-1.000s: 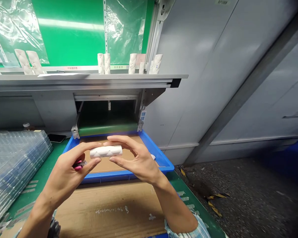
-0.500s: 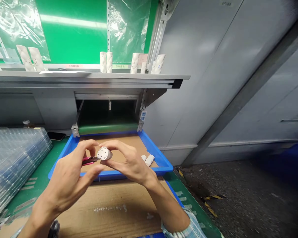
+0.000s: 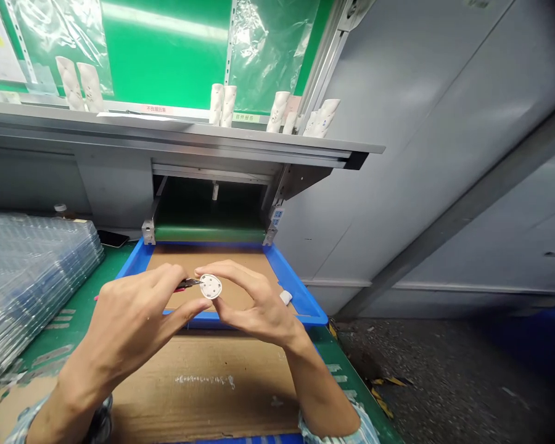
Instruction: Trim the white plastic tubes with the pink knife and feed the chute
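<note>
My right hand (image 3: 254,305) pinches a white cylindrical part (image 3: 210,287) between thumb and fingertips, its round end facing me and showing several small holes. My left hand (image 3: 129,317) holds small pink-handled cutters (image 3: 189,283), mostly hidden in its fingers. Their metal tip points at the rim of the white part, very close to it or touching; I cannot tell which. Both hands hover above a blue tray (image 3: 300,302) lined with cardboard. A small white piece (image 3: 285,298) lies near the tray's right wall.
Stacked clear plastic trays (image 3: 32,277) fill the bench's left side, with a phone (image 3: 113,238) behind them. A metal shelf (image 3: 176,126) above holds white cylinders (image 3: 219,105). Flat cardboard (image 3: 203,388) lies nearest me. A grey cabinet wall stands right.
The white part has turned from lying sideways to end-on, facing me. The cutters' tip has come up to its end. The view has shifted slightly.
</note>
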Tool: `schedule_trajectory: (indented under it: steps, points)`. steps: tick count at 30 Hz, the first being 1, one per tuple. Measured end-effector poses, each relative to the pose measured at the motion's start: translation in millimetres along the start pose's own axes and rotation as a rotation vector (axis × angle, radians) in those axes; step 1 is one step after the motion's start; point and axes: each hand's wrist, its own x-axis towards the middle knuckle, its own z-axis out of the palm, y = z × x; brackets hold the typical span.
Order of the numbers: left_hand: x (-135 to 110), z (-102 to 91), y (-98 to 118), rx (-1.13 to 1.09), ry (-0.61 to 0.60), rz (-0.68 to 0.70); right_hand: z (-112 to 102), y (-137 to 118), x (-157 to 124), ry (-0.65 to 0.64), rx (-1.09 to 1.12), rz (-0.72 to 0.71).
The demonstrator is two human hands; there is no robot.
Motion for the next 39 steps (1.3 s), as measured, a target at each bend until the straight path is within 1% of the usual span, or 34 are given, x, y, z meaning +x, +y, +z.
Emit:
schedule_trajectory:
  steps: [4,10,14,19,24,29,34,39]
  points:
    - [-2.4,-0.8,-0.8,0.026,-0.003,0.022,-1.6,-2.6,1.4,-0.022,0.0,-0.01]
    - [2.5,-0.9,3.9,0.063,0.009,0.038,-2.1,-1.7,0.0,-0.028,-0.026,-0.013]
    - [2.8,-2.6,5.6,0.062,0.014,0.045,-2.4,-2.9,-0.7,-0.015,-0.029,-0.015]
    - [1.5,-4.7,6.3,0.061,-0.009,0.047,-2.1,-2.3,-2.0,-0.004,-0.029,-0.033]
    - [4.1,-6.0,7.2,0.004,0.012,0.085,-3.8,-2.6,-2.6,-0.012,-0.034,-0.016]
    - [3.0,-5.2,4.9,-0.01,0.01,0.048,-7.3,-4.0,-2.5,-0.035,-0.009,-0.007]
    - [3.2,-4.2,4.0,-0.037,-0.015,0.052,-11.3,-1.6,-3.2,-0.078,0.05,0.0]
    - [1.8,-2.0,3.6,-0.017,-0.038,0.044,-11.4,-0.3,-1.7,-0.007,0.034,-0.046]
